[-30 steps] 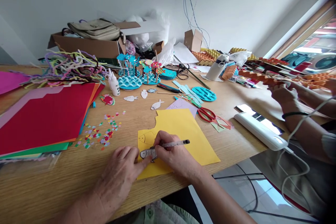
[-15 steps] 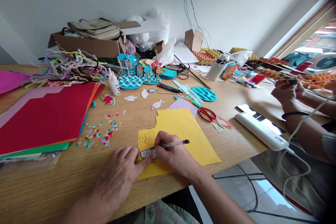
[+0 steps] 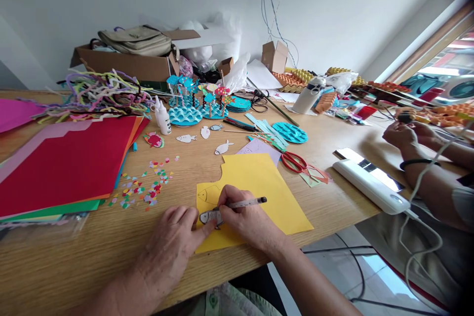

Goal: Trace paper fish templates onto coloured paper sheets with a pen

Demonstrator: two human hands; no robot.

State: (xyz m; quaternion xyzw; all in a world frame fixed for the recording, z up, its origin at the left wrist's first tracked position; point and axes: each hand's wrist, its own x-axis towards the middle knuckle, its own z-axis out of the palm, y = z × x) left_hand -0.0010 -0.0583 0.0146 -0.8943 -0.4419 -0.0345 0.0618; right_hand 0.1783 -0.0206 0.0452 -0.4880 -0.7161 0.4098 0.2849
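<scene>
My right hand (image 3: 242, 212) is closed around a pen (image 3: 248, 203), its tip hidden behind the fingers. Beneath it lies a sheet of yellow paper (image 3: 274, 187) with a notched upper left corner. On that sheet rests a grey-and-white paper fish cutout (image 3: 209, 216) with drawn stripes. The thumb of my left hand (image 3: 177, 232) presses the cutout down, while the other fingers are curled together on the wood to the left. Just above the cutout, a fish outline (image 3: 207, 194) is drawn on the yellow paper.
Colored paper sheets (image 3: 70, 163) and paper scraps (image 3: 148, 187) lie left. Beyond are a glue bottle (image 3: 162, 117), fish cutouts (image 3: 224, 147), blue wavy discs (image 3: 185, 116) and red-handled scissors (image 3: 294, 162). A white power bank (image 3: 370, 186) lies right, near another person's hands (image 3: 402, 133).
My hands, the pen and the fish cutout hold nearly the same pose. The whole view has shifted slightly. At the right, the other person's hands have moved a little.
</scene>
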